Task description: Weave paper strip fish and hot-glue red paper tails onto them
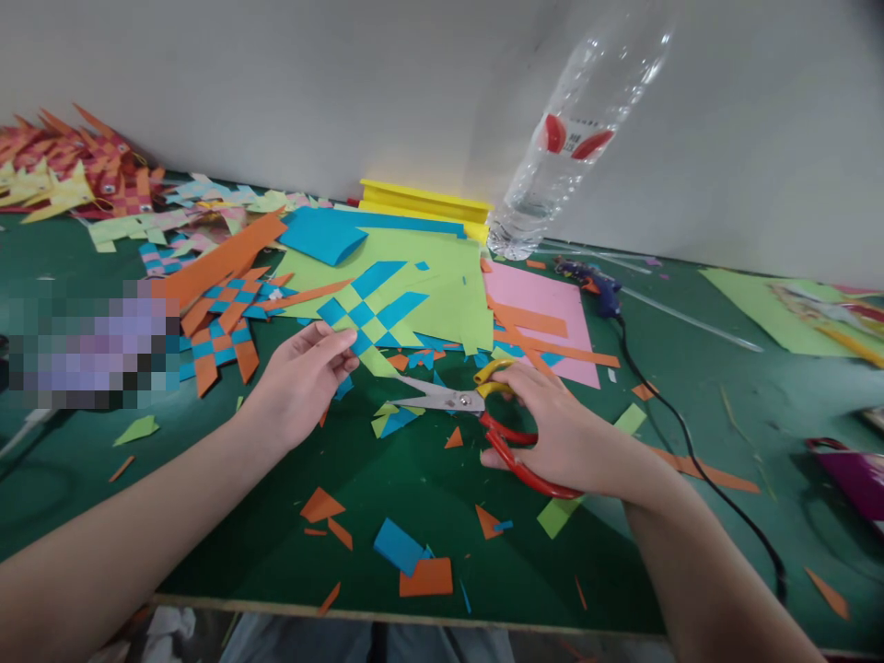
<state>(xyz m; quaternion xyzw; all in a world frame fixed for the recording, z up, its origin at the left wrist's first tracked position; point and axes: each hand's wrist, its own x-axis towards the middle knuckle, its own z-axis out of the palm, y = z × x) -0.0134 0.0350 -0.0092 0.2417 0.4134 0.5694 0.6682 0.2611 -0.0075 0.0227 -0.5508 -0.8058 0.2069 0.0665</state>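
Pinched in my left hand [308, 378] is a woven paper piece [369, 315] of blue and light green strips, crossed in a checker pattern with loose strip ends. My right hand [549, 428] grips a pair of scissors [459, 400] with one yellow and one red handle. The scissor blades are apart and point left, near the green strip end at the lower side of the woven piece. Whether the blades touch that strip I cannot tell. Small blue and green scraps [399, 421] lie on the table just below the blades.
Green and pink sheets [545, 295] lie behind my hands, with orange strips on top. A plastic bottle [559, 147] leans by the wall. At right is a glue gun [600, 287] with a black cable. Finished woven fish [75, 170] pile up far left. Scraps litter the green table [262, 552].
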